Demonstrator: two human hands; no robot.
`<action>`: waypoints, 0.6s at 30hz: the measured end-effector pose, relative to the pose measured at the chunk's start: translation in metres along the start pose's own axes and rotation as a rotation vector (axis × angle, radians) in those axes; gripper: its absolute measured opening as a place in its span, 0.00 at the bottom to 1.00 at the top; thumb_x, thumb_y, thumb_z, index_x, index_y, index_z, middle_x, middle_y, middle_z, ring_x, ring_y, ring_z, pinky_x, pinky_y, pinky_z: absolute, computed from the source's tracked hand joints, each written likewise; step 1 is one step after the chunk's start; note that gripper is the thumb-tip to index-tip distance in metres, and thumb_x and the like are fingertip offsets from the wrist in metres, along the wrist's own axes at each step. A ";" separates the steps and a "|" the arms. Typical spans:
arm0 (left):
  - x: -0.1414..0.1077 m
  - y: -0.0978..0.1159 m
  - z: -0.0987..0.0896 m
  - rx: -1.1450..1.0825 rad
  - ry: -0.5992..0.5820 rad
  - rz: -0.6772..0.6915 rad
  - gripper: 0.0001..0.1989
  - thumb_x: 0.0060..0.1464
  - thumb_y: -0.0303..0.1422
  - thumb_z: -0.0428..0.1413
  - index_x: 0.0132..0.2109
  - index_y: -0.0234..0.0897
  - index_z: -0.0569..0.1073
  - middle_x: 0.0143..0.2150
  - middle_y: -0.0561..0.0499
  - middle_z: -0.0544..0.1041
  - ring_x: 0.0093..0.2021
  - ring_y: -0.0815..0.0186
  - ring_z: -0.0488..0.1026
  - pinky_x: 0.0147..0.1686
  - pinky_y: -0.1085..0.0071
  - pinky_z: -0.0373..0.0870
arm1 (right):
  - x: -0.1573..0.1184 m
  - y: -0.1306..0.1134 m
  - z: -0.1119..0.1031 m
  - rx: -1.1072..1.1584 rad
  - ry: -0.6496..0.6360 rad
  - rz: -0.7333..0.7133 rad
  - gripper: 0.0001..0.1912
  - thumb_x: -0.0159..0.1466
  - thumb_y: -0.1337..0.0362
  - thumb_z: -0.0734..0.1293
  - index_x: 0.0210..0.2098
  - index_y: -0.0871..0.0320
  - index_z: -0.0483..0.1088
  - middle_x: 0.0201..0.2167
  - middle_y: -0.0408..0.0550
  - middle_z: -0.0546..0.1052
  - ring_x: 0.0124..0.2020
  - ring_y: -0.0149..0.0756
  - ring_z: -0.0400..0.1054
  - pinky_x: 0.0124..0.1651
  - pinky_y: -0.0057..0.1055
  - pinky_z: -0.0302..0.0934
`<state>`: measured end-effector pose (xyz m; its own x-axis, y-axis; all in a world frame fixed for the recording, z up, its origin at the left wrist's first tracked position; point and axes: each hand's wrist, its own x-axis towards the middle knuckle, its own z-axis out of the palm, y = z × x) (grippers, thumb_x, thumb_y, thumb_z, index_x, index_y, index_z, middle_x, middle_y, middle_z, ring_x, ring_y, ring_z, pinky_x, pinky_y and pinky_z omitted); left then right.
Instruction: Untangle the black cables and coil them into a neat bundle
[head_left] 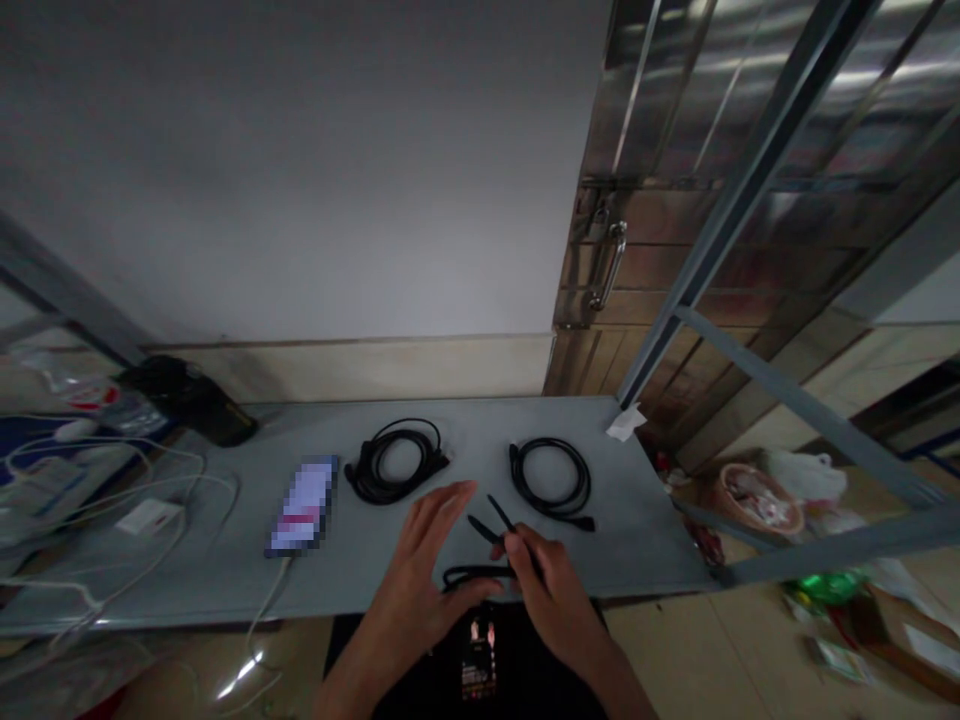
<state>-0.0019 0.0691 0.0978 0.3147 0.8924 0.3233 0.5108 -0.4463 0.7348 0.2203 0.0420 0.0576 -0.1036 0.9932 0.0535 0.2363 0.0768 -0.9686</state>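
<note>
My right hand (551, 590) is closed on a black cable (469, 572) near the front edge of the grey table. Two dark, narrow ends of it stick out past my thumb, and a folded loop runs left from the fingers. Beside that loop, my left hand (427, 570) is open, its fingers stretched and curved away from the thumb. The left thumb lies close to the loop; whether it touches cannot be made out. Behind my hands lie a thicker coiled black cable (365, 480) and, to the right, another coiled black cable (581, 480).
Left on the table (450, 425) lies a lit phone (304, 505) with a white cord attached. Beyond it are a white charger (150, 517), tangled white cords, a black bottle (210, 405) and a plastic bottle. A metal frame post (720, 240) rises at the right, near a basket (761, 500).
</note>
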 end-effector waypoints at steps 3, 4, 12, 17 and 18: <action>0.018 -0.009 0.002 -0.031 -0.172 0.033 0.48 0.54 0.47 0.80 0.78 0.52 0.74 0.78 0.39 0.74 0.80 0.42 0.66 0.78 0.39 0.66 | 0.007 -0.007 0.000 -0.069 -0.036 -0.077 0.39 0.83 0.34 0.53 0.33 0.55 0.75 0.27 0.45 0.76 0.32 0.38 0.70 0.40 0.32 0.64; 0.022 -0.010 0.003 -0.068 -0.226 0.003 0.42 0.54 0.46 0.80 0.73 0.50 0.79 0.75 0.40 0.78 0.78 0.43 0.71 0.77 0.42 0.68 | 0.010 -0.008 -0.002 -0.088 -0.034 -0.098 0.40 0.83 0.33 0.52 0.30 0.54 0.73 0.24 0.44 0.74 0.30 0.37 0.68 0.39 0.32 0.63; 0.039 -0.028 0.017 -0.337 -0.258 -0.269 0.17 0.61 0.46 0.72 0.34 0.37 0.85 0.29 0.53 0.79 0.33 0.64 0.72 0.37 0.71 0.68 | 0.041 0.012 -0.014 -0.034 -0.010 -0.114 0.35 0.82 0.36 0.57 0.27 0.53 0.64 0.22 0.39 0.64 0.27 0.33 0.63 0.33 0.31 0.56; 0.037 -0.047 0.040 -0.433 -0.091 -0.323 0.18 0.56 0.47 0.74 0.30 0.37 0.84 0.26 0.51 0.76 0.30 0.64 0.68 0.34 0.70 0.65 | 0.050 0.040 0.000 0.021 0.056 -0.068 0.38 0.80 0.31 0.57 0.27 0.54 0.67 0.22 0.40 0.65 0.26 0.32 0.62 0.32 0.31 0.55; 0.034 -0.051 0.044 -0.448 -0.057 -0.337 0.18 0.55 0.47 0.74 0.29 0.38 0.83 0.26 0.51 0.76 0.30 0.64 0.68 0.34 0.70 0.65 | 0.050 0.045 0.003 0.035 0.064 -0.051 0.39 0.79 0.30 0.57 0.27 0.54 0.67 0.22 0.40 0.64 0.26 0.32 0.61 0.32 0.31 0.54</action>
<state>0.0184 0.1196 0.0452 0.2422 0.9702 0.0030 0.2053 -0.0543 0.9772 0.2230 0.0951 0.0165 -0.0527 0.9917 0.1175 0.1979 0.1257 -0.9721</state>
